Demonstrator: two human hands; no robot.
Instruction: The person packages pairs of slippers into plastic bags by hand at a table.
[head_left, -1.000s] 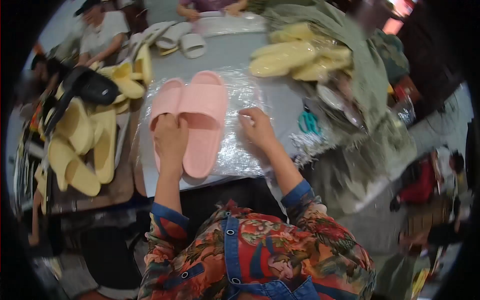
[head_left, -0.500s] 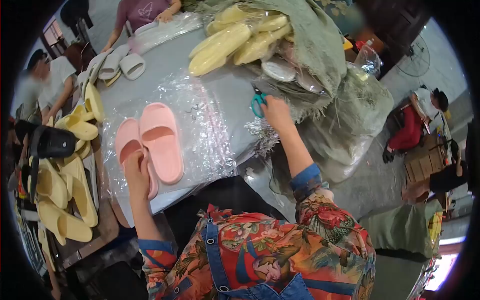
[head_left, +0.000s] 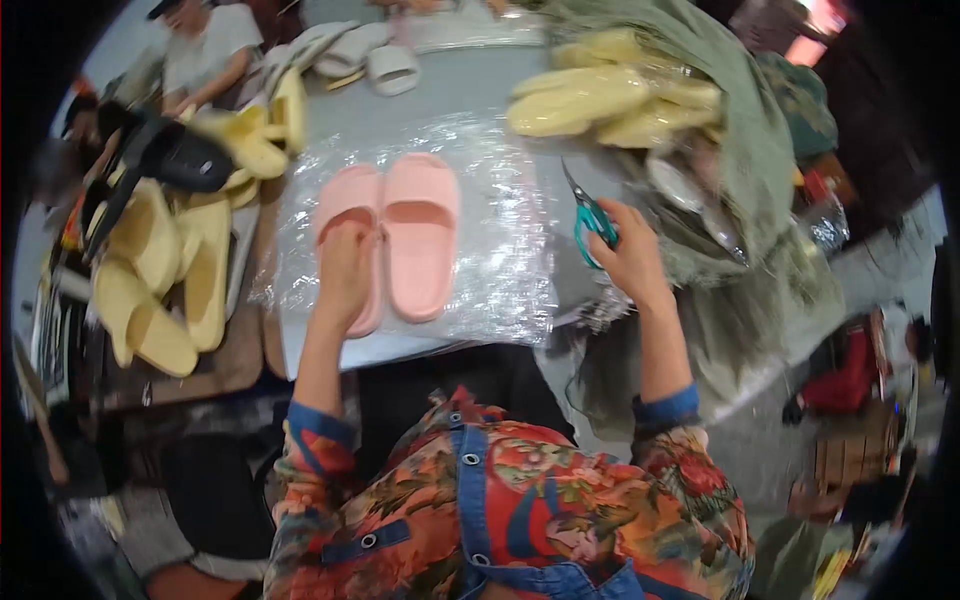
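Note:
Two pink slippers lie side by side on clear plastic wrap (head_left: 500, 240) over the grey table. My left hand (head_left: 345, 268) has its fingers inside the left pink slipper (head_left: 350, 192), gripping it near the strap. Beside it, touching it, is the right pink slipper (head_left: 420, 260). My right hand (head_left: 632, 252) is closed on teal-handled scissors (head_left: 585, 222) at the table's right side, the blades pointing up and away. Some frayed silvery scraps (head_left: 603, 308) lie just under the scissors.
Several yellow slippers (head_left: 205, 270) and a black slipper (head_left: 180, 158) are piled at left. White slippers (head_left: 393, 70) lie at the back. Wrapped yellow slippers (head_left: 580, 100) spill from a green sack (head_left: 745, 130) at right. A person (head_left: 210, 55) sits at the back left.
My right hand has gone from beside the slippers to the scissors and lifted them. The view swung away and back. My left hand stays at the left pink slipper.

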